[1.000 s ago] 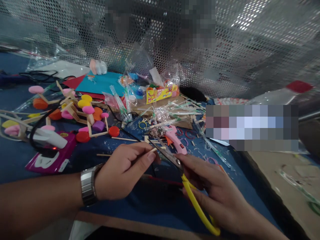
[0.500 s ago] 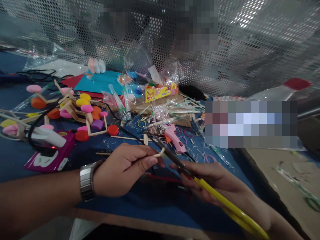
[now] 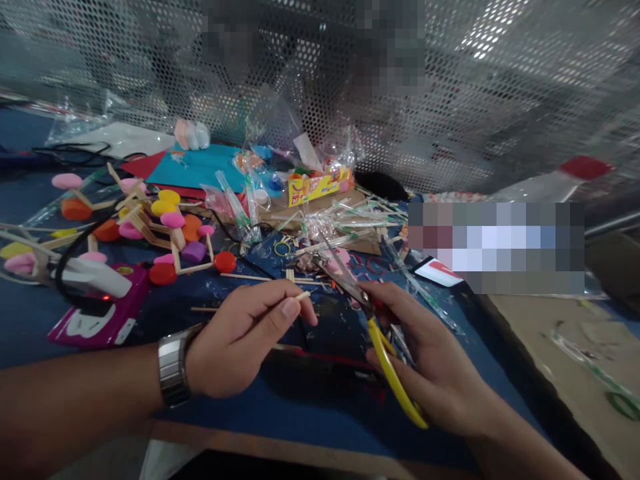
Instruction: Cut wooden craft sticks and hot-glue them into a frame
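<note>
Left hand [image 3: 235, 343]: I'm pinching a thin wooden stick [image 3: 303, 296] above the blue tabletop [image 3: 320, 427]. Right hand [image 3: 440, 373]: I'm gripping yellow-handled scissors [image 3: 368, 305], blades parted, near the stick's tip but not touching it.

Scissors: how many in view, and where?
1 visible: the yellow-handled scissors, in the right hand, blades apart, just right of the wooden stick in the left hand. Others may be hidden.

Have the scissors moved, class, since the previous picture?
Yes: the scissors moved up the view; their blades now overlap more of the pink glue gun.
</note>
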{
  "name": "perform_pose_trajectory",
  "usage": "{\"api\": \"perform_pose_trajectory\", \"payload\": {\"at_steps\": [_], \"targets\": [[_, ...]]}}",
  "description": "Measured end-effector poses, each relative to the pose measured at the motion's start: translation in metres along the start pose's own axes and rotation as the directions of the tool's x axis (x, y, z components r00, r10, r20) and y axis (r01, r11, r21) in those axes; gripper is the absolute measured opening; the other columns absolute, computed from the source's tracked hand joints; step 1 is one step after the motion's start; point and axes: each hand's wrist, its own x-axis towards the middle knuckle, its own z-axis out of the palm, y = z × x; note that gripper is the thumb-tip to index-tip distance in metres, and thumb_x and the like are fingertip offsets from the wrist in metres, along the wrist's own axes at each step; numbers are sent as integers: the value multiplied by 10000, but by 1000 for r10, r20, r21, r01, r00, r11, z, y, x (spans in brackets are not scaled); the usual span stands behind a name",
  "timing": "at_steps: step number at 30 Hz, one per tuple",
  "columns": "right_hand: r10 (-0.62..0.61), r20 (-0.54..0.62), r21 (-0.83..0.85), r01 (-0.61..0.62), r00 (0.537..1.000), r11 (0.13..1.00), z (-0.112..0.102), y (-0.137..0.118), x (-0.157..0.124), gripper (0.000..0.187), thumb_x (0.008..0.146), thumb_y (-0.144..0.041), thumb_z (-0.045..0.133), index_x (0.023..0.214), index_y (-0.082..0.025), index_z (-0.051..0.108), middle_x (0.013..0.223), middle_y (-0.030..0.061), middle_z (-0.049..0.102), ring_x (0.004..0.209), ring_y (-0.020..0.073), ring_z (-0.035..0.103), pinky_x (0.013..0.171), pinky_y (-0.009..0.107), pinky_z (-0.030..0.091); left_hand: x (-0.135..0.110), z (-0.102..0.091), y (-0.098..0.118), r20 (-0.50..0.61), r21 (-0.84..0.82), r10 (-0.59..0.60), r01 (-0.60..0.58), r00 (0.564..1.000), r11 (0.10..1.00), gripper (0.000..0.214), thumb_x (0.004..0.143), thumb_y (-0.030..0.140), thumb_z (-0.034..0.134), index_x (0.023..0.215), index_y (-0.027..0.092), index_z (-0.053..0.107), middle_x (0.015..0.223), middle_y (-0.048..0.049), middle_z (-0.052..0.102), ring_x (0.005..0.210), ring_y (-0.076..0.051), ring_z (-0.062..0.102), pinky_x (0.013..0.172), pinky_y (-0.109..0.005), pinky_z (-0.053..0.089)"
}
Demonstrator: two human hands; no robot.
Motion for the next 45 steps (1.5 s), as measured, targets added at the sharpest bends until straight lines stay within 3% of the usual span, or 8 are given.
{"api": "perform_pose_trajectory", "payload": {"at_steps": [4,14,20,23,31,37,41,45], "targets": [[-44,-41,-122,39,998,992,1,-2,3,556,905,-357,595,1437,-264,463,1205,109,603,1044,277,618,842,370,539,-1,1,-4,-28,-20,-41,41,999,999,386,1055,395,378,932,177,673,614,35,434,549,-114,377,525,-250,334],[-92,-44,-236,79,995,968,9,6,-2,654,845,-523,648,1389,-208,467,1307,171,560,1192,368,580,983,510,462,0,1,-7,-27,-87,-25,23,999,996,345,1051,410,413,902,178,620,753,-13,535,644,-123,457,563,-249,388],[-142,-49,-278,123,989,953,12,6,0,708,807,-563,699,1388,-219,487,1293,176,579,1182,376,588,976,525,467,4,3,0,-39,-252,-19,9,999,968,303,1028,382,488,847,172,610,958,-85,690,822,-172,633,791,-314,528],[-143,-12,-280,134,990,951,11,5,0,704,798,-560,714,1374,-224,487,1303,185,586,1194,385,589,985,549,465,5,3,2,-10,-297,-47,42,999,954,302,1024,385,502,834,179,613,931,-90,713,964,-215,658,870,-339,530],[-77,-5,-276,73,997,958,12,7,3,681,801,-517,713,1367,-198,509,1288,195,595,1179,376,607,988,545,489,8,1,-4,-59,-354,-103,75,993,932,281,1011,379,525,844,175,620,1094,-96,673,849,-167,616,800,-314,544],[-109,-24,-211,101,994,972,11,3,6,633,801,-477,727,1345,-195,567,1226,170,628,1114,335,645,916,465,558,9,1,-6,-104,-150,-112,96,988,984,233,1028,342,497,953,187,655,845,-27,650,738,-123,606,687,-226,515],[-179,3,-110,178,984,978,9,-1,8,535,856,-391,688,1347,-205,584,1087,118,658,944,248,685,801,364,596,9,2,-4,-73,-149,-99,87,992,985,185,1008,299,533,944,183,662,783,-5,640,661,-94,579,609,-172,495],[-226,-8,-96,225,974,970,8,0,6,570,865,-349,686,1407,-223,561,1087,107,660,926,231,693,785,343,598,8,3,-4,-62,-181,-103,90,993,979,170,999,278,545,960,181,679,804,-20,660,684,-104,588,601,-166,506]]}}
